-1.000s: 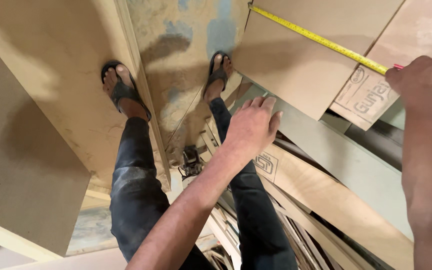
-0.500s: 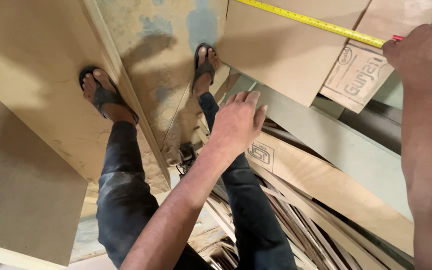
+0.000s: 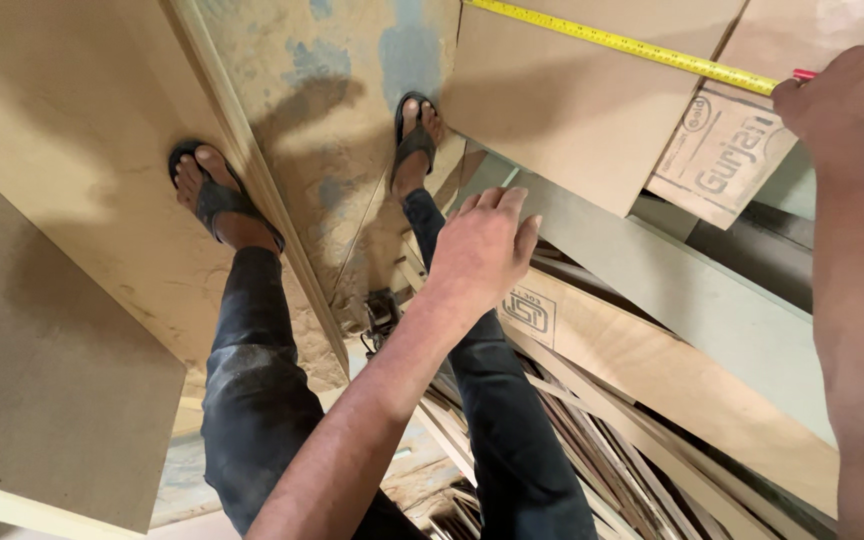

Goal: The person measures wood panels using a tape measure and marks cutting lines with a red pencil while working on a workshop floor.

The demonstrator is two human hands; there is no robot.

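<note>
Yellow tape measure [image 3: 622,45] is pinched in the closed right hand [image 3: 842,100]; left hand [image 3: 480,255], fingers loosely together, is held apart from it.

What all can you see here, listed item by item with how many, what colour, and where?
tape measure: one, yellow blade, stretched across the top board
large boards: several, tan, underfoot and at left
grey-green panel: one, slanting at right
thin wood strips: a pile, light brown, bottom centre
clamp-like metal tool: one, dark, between the legs
sandals: two, black, on the feet
trousers: dark
left hand: open, over the boards
right hand: gripping the tape's end
</note>
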